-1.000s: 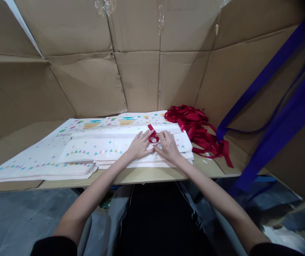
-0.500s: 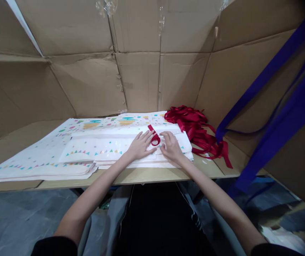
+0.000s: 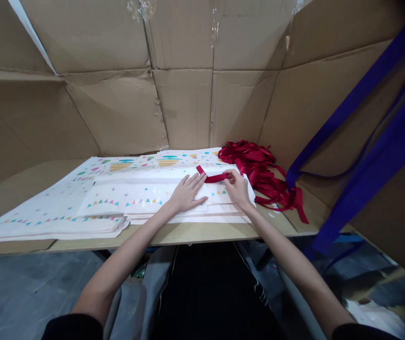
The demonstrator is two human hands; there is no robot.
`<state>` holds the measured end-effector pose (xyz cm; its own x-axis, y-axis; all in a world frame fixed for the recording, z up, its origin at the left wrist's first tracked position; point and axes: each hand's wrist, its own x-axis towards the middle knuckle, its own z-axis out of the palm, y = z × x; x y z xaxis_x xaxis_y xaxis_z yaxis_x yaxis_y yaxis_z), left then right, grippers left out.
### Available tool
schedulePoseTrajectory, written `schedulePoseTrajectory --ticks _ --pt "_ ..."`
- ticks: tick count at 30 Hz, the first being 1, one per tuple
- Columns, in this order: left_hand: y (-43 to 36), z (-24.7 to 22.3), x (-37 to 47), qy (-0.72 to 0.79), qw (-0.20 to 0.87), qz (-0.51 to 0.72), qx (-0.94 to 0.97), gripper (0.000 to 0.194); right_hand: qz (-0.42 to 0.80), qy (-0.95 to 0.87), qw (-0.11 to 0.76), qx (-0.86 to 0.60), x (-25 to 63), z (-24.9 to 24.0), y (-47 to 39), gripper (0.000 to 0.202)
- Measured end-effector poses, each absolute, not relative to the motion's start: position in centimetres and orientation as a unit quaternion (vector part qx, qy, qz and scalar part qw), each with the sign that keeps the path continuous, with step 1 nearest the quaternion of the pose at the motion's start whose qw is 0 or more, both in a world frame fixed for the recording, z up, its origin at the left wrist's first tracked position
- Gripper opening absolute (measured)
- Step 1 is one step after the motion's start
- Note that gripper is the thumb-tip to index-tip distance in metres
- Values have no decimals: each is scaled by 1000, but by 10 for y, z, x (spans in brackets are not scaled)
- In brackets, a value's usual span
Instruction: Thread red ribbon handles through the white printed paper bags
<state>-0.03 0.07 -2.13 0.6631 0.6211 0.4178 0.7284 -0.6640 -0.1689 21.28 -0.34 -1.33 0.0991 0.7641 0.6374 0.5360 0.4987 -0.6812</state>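
A short red ribbon (image 3: 216,178) lies across the folded white printed sheet (image 3: 138,194). My left hand (image 3: 187,192) rests flat on that sheet, fingers stretched out, with the fingertips over the ribbon's bend; one ribbon end sticks out above them. My right hand (image 3: 236,185) pinches the other end between thumb and fingers, and the ribbon runs level between both hands. Coloured triangles and small stars are printed on the white sheet. More white sheets lie beneath it.
A heap of red ribbons (image 3: 248,156) lies at the back right of the table (image 3: 181,233). Larger printed sheets (image 3: 60,200) are stacked at the left. Wide blue straps (image 3: 351,101) hang at the right. Cardboard walls (image 3: 184,104) surround the back and sides.
My right hand has taken the ribbon's loose end and moved slightly right and up. The ribbon's loop has been drawn out straight. My left hand has stayed in place.
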Motion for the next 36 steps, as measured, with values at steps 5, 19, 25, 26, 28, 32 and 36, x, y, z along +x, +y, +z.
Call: schedulePoseTrajectory --ticks 5,19,25,26,28,32,36 --pt "0 -21 -1 -377 164 -158 -898 71 221 -627 571 -482 222 -14 10 32" --pt "0 -21 0 -373 168 -163 -898 66 -173 -740 363 -540 213 -22 -11 15" --pt "1 -22 0 -375 168 -170 -896 67 -114 -715 376 -578 206 -16 1 18" --pt "1 -22 0 -375 167 -170 -896 68 -103 -714 376 -581 202 -15 4 15" --pt "1 -23 0 -375 164 -167 -897 70 -72 -708 369 -597 195 -11 7 12" --pt "0 -23 0 -374 164 -164 -898 71 -2 -670 362 -648 182 -2 8 15" --pt "0 -22 0 -378 163 -165 -896 71 46 -669 359 -650 178 3 7 11"
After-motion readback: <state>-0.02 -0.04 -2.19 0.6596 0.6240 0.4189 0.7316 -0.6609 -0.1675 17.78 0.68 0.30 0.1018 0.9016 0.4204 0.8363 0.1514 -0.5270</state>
